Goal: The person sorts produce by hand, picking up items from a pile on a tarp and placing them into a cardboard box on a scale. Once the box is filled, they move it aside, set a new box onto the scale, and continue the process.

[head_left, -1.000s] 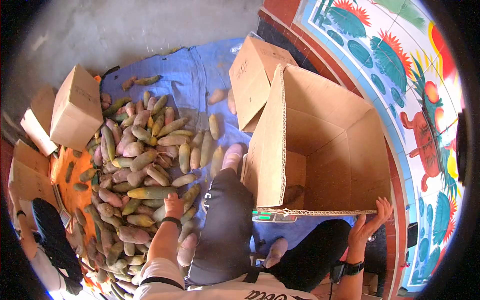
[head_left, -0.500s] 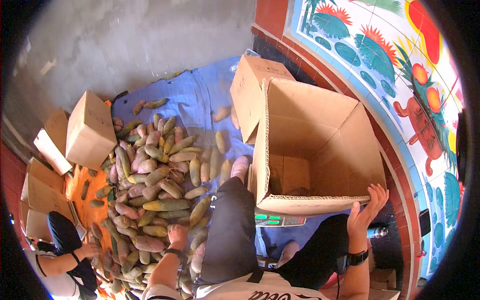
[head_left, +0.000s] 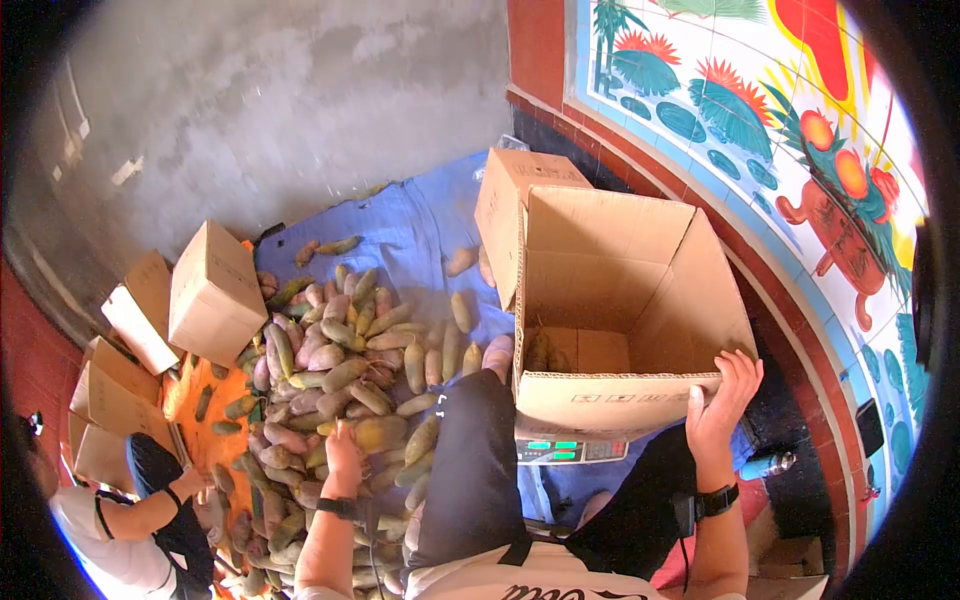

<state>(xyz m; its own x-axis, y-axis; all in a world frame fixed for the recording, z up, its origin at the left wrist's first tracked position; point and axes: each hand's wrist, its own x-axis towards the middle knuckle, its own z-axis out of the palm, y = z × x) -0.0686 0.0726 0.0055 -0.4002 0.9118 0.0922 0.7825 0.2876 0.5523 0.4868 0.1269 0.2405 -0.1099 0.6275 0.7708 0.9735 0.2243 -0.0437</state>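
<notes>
At the near edge of the pile, my left hand (head_left: 343, 462) has its fingers closed around the left end of a yellowish-green radish (head_left: 382, 433), slightly blurred. Many long green and pinkish radishes (head_left: 310, 385) lie heaped around it. My right hand (head_left: 727, 395) grips the near right corner of a large open cardboard box (head_left: 610, 402), with the thumb outside on the front wall. Inside the box, a few radishes (head_left: 541, 350) show at the left of the bottom; the near wall hides part of the floor. Under the box's front sits a scale (head_left: 572, 453) with lit green displays.
A co-worker (head_left: 140, 530) sits at the left edge of the pile, one hand near the radishes. Several other cartons (head_left: 215, 300) stand at the left. Another box (head_left: 520, 190) stands behind mine. A blue sheet (head_left: 400, 225) and an orange sheet (head_left: 190, 400) cover the floor.
My left hand has lifted slightly and closed on a radish, which is now blurred beside it. My right hand stays on the box's corner. The whole view has shifted a little.
</notes>
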